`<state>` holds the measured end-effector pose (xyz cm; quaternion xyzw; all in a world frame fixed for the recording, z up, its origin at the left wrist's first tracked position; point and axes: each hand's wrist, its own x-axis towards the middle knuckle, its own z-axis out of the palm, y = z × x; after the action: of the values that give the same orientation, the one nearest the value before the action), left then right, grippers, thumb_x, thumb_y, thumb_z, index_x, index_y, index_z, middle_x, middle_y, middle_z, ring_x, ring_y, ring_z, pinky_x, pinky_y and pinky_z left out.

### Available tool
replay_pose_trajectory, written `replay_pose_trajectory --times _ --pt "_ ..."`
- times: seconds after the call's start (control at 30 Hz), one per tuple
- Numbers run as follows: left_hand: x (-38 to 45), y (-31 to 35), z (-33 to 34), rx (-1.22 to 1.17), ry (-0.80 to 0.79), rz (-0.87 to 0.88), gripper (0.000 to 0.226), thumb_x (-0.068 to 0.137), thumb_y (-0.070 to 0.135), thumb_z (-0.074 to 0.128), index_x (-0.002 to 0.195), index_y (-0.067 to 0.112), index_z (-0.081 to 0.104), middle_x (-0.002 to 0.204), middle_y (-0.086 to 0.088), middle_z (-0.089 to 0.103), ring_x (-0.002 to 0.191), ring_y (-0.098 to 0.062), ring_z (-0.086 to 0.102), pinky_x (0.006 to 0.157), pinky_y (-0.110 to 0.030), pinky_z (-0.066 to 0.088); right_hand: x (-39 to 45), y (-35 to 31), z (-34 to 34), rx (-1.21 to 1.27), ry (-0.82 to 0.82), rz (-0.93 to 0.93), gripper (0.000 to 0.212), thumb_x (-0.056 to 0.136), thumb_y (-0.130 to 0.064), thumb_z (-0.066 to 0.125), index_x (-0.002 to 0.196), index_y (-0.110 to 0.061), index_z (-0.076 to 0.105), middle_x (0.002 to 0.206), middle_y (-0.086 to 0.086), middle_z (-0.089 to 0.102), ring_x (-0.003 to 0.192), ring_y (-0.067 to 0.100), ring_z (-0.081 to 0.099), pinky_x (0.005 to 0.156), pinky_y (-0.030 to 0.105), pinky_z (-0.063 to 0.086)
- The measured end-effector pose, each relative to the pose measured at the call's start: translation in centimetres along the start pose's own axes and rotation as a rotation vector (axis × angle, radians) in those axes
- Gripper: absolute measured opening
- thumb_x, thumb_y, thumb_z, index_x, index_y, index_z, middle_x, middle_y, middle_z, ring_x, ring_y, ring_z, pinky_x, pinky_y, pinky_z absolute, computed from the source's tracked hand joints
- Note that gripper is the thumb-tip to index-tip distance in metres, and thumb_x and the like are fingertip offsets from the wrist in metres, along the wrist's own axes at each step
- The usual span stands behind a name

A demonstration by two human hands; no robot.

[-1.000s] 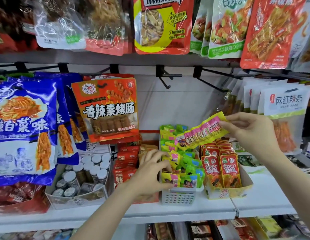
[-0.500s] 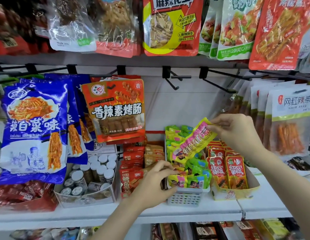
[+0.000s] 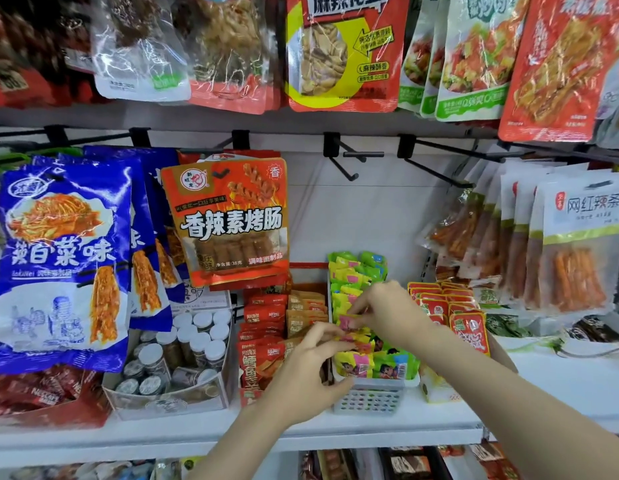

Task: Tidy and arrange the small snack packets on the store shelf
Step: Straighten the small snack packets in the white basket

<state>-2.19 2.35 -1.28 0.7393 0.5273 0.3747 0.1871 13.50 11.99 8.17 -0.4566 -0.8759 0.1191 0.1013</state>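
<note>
A white perforated basket (image 3: pixel 368 400) on the shelf holds several small green and yellow snack packets (image 3: pixel 357 272) standing in rows. My right hand (image 3: pixel 393 311) reaches down into the basket and pinches a yellow and pink packet (image 3: pixel 349 322) among the others. My left hand (image 3: pixel 306 374) is at the basket's left front corner. Its fingers stretch out onto the packets there and its thumb lies near the basket's front wall. My hands hide the middle of the rows.
A yellow box of small red packets (image 3: pixel 469 329) stands right of the basket, with red and orange packets (image 3: pixel 265 315) to its left. Further left is a carton of small jars (image 3: pixel 183 344). Large snack bags (image 3: pixel 232 220) hang on hooks above, and two bare hooks (image 3: pixel 356 157) jut out.
My right hand has come down from above the basket and brought the yellow and pink packet in among the rows. My left hand has stayed at the basket's left side.
</note>
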Motion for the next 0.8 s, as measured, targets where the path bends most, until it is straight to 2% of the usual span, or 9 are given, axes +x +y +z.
replay_pose_trajectory --times 0.13,0.27,0.37,0.43,0.5,0.6,0.7,0.73,0.8 --pt "0.1 0.0 0.1 -0.008 0.008 0.002 0.049 0.085 0.042 0.069 0.130 0.029 0.059 0.127 0.022 0.044 0.122 0.000 0.048 0.100 -0.024 0.043 0.3 0.7 -0.4 0.091 -0.010 0.049 0.021 0.076 -0.022 0.083 0.095 -0.017 0.079 0.091 0.000 0.075 0.078 0.008 0.066 0.083 0.021 0.054" --pt "0.2 0.1 0.2 -0.038 0.037 -0.057 0.067 0.080 0.053 0.067 0.140 0.039 0.040 0.129 0.029 0.039 0.122 0.006 0.046 0.099 -0.021 0.043 0.6 -0.3 1.2 -0.030 -0.056 0.023 0.013 0.085 -0.018 0.073 0.096 -0.020 0.079 0.096 0.002 0.076 0.092 0.018 0.069 0.085 0.031 0.055" --pt "0.7 0.1 0.3 0.004 0.025 -0.051 0.078 0.079 0.059 0.067 0.145 0.029 0.037 0.140 0.025 0.025 0.119 0.007 0.043 0.096 -0.019 0.045 1.0 -0.1 -0.1 -0.058 -0.188 -0.037 0.023 0.089 -0.010 0.062 0.103 -0.019 0.078 0.100 0.000 0.076 0.095 0.012 0.067 0.084 0.013 0.046" --pt "1.3 0.2 0.3 0.014 0.004 -0.096 0.090 0.077 0.063 0.068 0.150 0.029 0.029 0.150 0.023 0.019 0.120 0.007 0.041 0.097 -0.019 0.044 1.0 0.2 -1.7 -0.014 -0.239 -0.016 0.025 0.089 -0.009 0.061 0.103 -0.021 0.078 0.096 -0.002 0.077 0.085 0.004 0.067 0.079 0.009 0.046" --pt "1.8 0.1 0.1 0.010 -0.005 -0.150 0.093 0.075 0.067 0.068 0.151 0.030 0.030 0.148 0.022 0.028 0.120 0.001 0.045 0.097 -0.019 0.043 1.1 1.1 -2.7 0.028 -0.118 0.031 0.023 0.088 -0.007 0.063 0.100 -0.020 0.079 0.093 -0.003 0.077 0.080 0.003 0.066 0.082 0.013 0.050" --pt "2.0 0.3 0.0 0.035 -0.019 -0.160 0.087 0.075 0.066 0.068 0.148 0.032 0.036 0.140 0.024 0.033 0.117 -0.004 0.049 0.097 -0.021 0.044 1.3 2.2 -2.8 0.030 0.100 0.093 0.017 0.088 -0.009 0.067 0.099 -0.017 0.079 0.098 0.001 0.076 0.090 0.013 0.069 0.089 0.027 0.053" --pt "2.5 0.4 0.0 0.013 -0.001 -0.159 0.098 0.073 0.060 0.074 0.153 0.032 0.024 0.151 0.028 0.012 0.118 -0.002 0.046 0.101 -0.023 0.044 1.3 2.5 -1.9 0.025 0.098 0.104 0.015 0.085 -0.011 0.071 0.096 -0.018 0.079 0.098 0.000 0.076 0.092 0.016 0.070 0.089 0.032 0.054" --pt "2.7 0.4 -0.1 0.017 -0.002 -0.162 0.102 0.072 0.059 0.076 0.154 0.032 0.022 0.154 0.027 0.012 0.119 -0.004 0.046 0.102 -0.024 0.044 1.3 2.6 -1.6 0.031 0.096 0.106 0.014 0.084 -0.013 0.073 0.094 -0.019 0.079 0.096 -0.001 0.076 0.091 0.016 0.070 0.088 0.033 0.055" --pt "3.2 0.4 -0.2 0.054 -0.022 -0.186 0.103 0.071 0.062 0.074 0.154 0.030 0.022 0.149 0.017 0.029 0.120 -0.007 0.047 0.102 -0.028 0.045 1.4 2.6 -1.1 0.051 0.093 0.101 0.010 0.083 -0.019 0.076 0.091 -0.023 0.079 0.093 -0.002 0.076 0.088 0.015 0.070 0.085 0.034 0.056"
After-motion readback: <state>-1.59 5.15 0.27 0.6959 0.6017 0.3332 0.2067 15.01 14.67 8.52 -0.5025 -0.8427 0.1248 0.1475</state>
